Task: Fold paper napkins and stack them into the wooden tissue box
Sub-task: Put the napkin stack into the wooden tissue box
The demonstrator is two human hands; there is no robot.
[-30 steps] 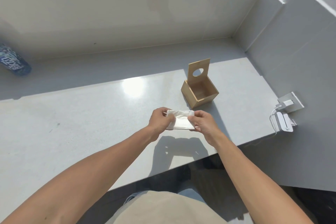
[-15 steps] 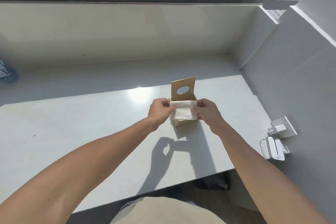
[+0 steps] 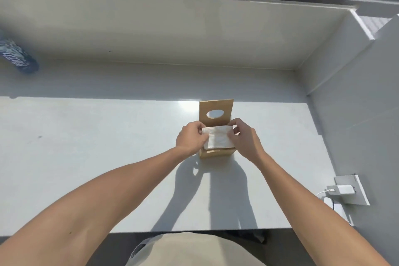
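A folded white paper napkin (image 3: 217, 140) lies over the open top of the small wooden tissue box (image 3: 216, 154), which stands on the white counter. The box's lid (image 3: 216, 113), with an oval hole in it, stands upright behind the opening. My left hand (image 3: 191, 138) pinches the napkin's left edge and my right hand (image 3: 245, 138) pinches its right edge. The napkin and my hands hide the inside of the box.
A blue plastic bottle (image 3: 16, 56) lies at the far left on the ledge below the window. A wall socket with a white charger (image 3: 343, 190) is on the grey wall at the right. The counter's front edge (image 3: 194, 230) runs just above my lap.
Both hands carried the napkin forward from in front of the box to over its open top. The view shifted, so the box is nearer the middle.
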